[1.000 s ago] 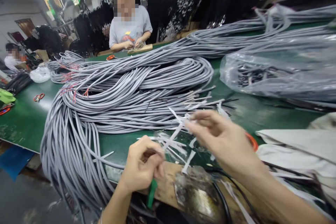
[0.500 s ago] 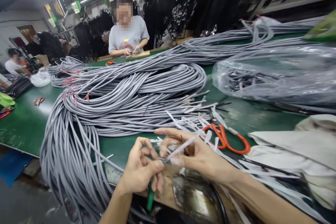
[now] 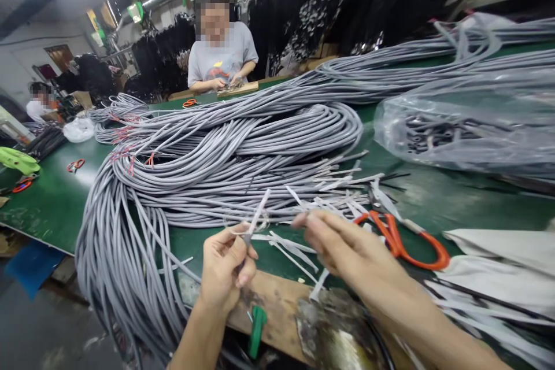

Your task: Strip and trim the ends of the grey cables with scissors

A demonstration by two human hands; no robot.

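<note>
My left hand (image 3: pixel 229 263) is closed around the end of a grey cable (image 3: pixel 248 238). A white strip (image 3: pixel 260 212) sticks up from that end, with fine pale wires looping out around it. Apart from it, to the right, my right hand (image 3: pixel 342 237) is blurred, its fingers loosely stretched and nothing visible in them. Behind and beside that hand lie orange-handled scissors (image 3: pixel 392 237). Loose white strips (image 3: pixel 290 248) are scattered on the green table between the hands. Below them is a wooden board (image 3: pixel 277 306) with a green-handled item (image 3: pixel 257 329) at its edge.
A large bundle of grey cables (image 3: pixel 208 156) crosses the green table (image 3: pixel 52 208) and hangs over its front edge. At right are a clear plastic bag (image 3: pixel 459 127) of dark parts and white cloth (image 3: pixel 498 260). Across the table a person (image 3: pixel 223 52) works with their hands.
My hands have separated. The right hand has drawn back to the right, off the cable end, while the left keeps hold. The white strip now points upward, with fine wires spread out.
</note>
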